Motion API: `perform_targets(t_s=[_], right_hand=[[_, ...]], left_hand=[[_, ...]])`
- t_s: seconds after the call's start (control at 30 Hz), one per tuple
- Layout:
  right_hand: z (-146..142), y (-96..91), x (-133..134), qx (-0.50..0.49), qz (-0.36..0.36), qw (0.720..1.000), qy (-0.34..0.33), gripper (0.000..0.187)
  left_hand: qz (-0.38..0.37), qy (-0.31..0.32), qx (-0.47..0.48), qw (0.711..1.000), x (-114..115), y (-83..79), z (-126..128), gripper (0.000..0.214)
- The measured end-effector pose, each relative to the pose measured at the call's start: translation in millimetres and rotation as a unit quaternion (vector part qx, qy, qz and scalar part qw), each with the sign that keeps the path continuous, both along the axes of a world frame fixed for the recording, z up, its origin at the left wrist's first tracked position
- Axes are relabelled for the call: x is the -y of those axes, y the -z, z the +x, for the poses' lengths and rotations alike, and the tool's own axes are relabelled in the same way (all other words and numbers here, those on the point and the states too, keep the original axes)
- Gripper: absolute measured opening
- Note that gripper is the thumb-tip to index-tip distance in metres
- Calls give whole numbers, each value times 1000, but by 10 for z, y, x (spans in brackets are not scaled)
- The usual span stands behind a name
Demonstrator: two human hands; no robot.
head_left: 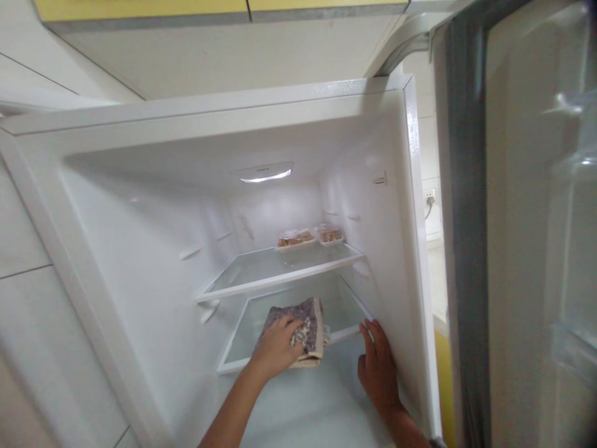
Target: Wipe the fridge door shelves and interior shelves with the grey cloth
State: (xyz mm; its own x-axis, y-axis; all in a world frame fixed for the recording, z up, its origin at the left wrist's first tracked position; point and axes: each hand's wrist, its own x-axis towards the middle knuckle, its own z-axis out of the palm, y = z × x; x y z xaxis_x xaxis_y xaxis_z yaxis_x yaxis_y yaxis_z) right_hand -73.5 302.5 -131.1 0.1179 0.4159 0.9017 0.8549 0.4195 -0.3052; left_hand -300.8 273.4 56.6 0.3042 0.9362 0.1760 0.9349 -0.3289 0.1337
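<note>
My left hand (278,346) presses down on a folded grey patterned towel (311,323) with a pale border. Its fingers curl over the top of the cloth, which lies across the front edge of the lower glass shelf (254,318) inside an open refrigerator. At that shelf's right front corner, my right hand (380,367) has its fingertips over the white edge and its thumb lower down, close to the refrigerator's right wall. Part of the shelf is hidden by the towel and my left hand.
Above is another glass shelf (261,266), with two wrapped food trays (295,239) at its back right. A lamp (265,173) glows on the ceiling. The refrigerator door (466,249) stands open on the right. Yellow cabinets (153,9) hang overhead.
</note>
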Motion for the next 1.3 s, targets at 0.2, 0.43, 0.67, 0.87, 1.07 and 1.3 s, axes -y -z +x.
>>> perform_targets(t_s=[0.2,0.43,0.67,0.87,1.07,1.3], right_hand=[[-2,1,10,-1,7,1000,-12,82],[10,4,21,13,15,1000,0,83],[45,16,9,24,14,1000,-13,82],[58,3,32,27,11,999,-19,82],[65,-20,56,38,5,999,-10,82],[0,-128,98,22,-13,999,26,70]], left_hand=[[-24,-55,-57,997,594,1,-397,76],[14,-63,-155,986,805,-30,-467,81],[27,81,-284,955,702,-697,-310,37],[32,-128,-344,929,952,-806,-672,38],[45,-228,-377,897,919,-544,-730,60],[37,-228,-331,915,386,-358,-825,59]])
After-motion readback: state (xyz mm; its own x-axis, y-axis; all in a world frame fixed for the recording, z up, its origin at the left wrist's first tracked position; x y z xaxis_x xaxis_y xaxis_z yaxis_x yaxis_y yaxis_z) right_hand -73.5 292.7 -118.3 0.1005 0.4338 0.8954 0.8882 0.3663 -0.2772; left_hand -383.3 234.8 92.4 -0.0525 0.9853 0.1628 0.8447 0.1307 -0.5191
